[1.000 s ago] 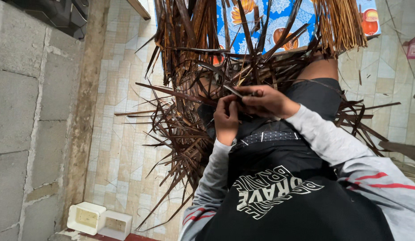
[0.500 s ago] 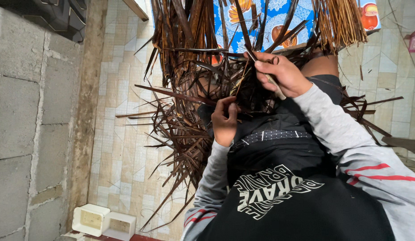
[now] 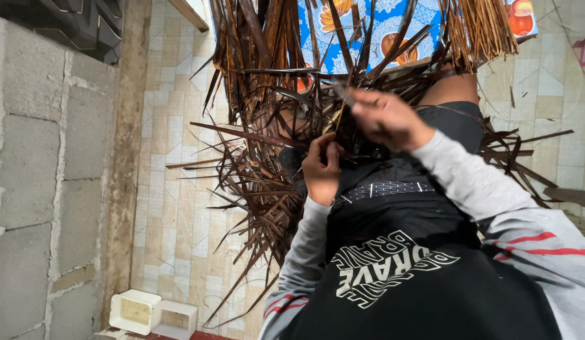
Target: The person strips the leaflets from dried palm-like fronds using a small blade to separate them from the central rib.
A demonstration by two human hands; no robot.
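A: Dried palm strips (image 3: 261, 189), brown and stiff, lie in a woven tangle across the person's lap and fan out over the tiled floor (image 3: 173, 208). That is the head view, the only one.

B: What are the hands doing?

A: The left hand (image 3: 322, 167) is low in the middle of the weave, fingers curled shut on strips there. The right hand (image 3: 387, 118) is raised just above it, blurred, pinching one thin pale strand (image 3: 340, 107) that runs down into the tangle.

B: What surrounds them?

A: A grey block wall (image 3: 34, 176) stands at the left. Two small white square tubs (image 3: 153, 313) sit at its foot. A blue patterned cloth (image 3: 380, 25) shows behind the strips, and a bundle of paler straw (image 3: 478, 28) hangs beside it.
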